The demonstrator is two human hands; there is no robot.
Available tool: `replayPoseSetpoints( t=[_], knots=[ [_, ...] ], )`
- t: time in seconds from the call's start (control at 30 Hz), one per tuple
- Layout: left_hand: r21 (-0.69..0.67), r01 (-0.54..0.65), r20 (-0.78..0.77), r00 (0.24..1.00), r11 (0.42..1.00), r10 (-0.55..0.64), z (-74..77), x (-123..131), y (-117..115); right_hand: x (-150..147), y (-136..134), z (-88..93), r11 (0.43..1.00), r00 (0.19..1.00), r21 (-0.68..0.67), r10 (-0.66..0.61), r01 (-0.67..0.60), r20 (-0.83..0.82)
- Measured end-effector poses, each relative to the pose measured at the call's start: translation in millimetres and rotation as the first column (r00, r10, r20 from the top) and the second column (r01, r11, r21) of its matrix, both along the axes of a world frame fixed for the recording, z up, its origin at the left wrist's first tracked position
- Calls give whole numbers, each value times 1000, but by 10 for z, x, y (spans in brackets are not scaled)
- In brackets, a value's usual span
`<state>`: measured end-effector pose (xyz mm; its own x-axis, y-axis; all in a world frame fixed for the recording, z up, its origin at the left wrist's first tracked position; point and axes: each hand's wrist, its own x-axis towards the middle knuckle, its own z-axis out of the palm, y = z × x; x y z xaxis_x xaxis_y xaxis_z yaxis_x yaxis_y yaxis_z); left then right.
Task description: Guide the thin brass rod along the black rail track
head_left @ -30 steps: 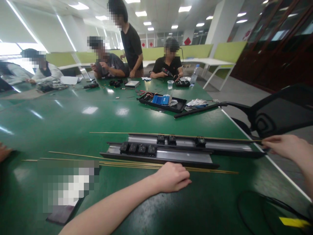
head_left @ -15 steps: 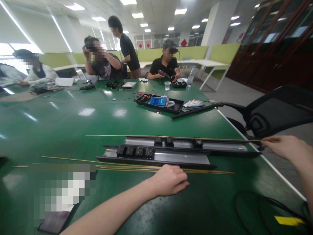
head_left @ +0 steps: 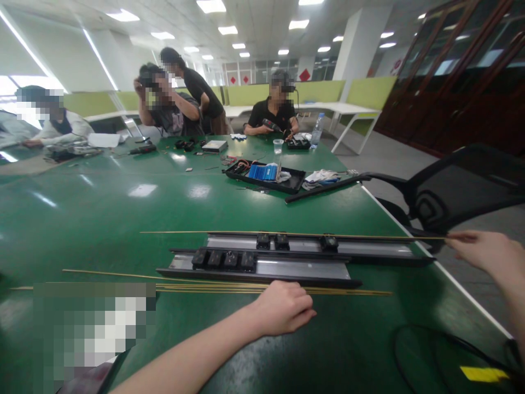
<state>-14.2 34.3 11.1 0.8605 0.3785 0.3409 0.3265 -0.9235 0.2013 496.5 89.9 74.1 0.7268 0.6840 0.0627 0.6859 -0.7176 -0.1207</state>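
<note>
My right hand [head_left: 479,246], at the right table edge, pinches the end of a long thin gold-coloured rod [head_left: 377,236]. The rod stretches left over the far black-edged channel [head_left: 373,249], which holds three small black blocks [head_left: 328,242]. In front lies a nearer channel [head_left: 303,268] with a row of several black blocks [head_left: 214,259]. My left hand [head_left: 285,307] rests closed on the table, beside and partly over several loose gold rods [head_left: 348,292]. Its palm and inner fingers are hidden, so anything inside cannot be seen.
A black tray [head_left: 297,183] with a blue finned part [head_left: 263,172] lies beyond the channels, near gloves [head_left: 322,178] and a black strip [head_left: 324,189]. Cables [head_left: 443,334] lie at lower right. An office chair [head_left: 463,180] stands beyond the right edge. Several people sit or stand across.
My right hand is slightly farther right, still pinching the rod. My left hand stays resting by the loose rods. The standing person across the table has bent forward. The view has shifted slightly.
</note>
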Motion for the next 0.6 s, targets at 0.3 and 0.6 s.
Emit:
replayPoseSetpoints(
  t=[0.3,0.6],
  knots=[
    [-10,-2,3,1000,1000,2,-16,6,-5,-125,-119,129,996,997,-43,-76,74,-34],
    [-13,-7,19,1000,1000,7,-54,10,2,-105,-156,144,993,992,-2,-114,114,-50]
  ],
)
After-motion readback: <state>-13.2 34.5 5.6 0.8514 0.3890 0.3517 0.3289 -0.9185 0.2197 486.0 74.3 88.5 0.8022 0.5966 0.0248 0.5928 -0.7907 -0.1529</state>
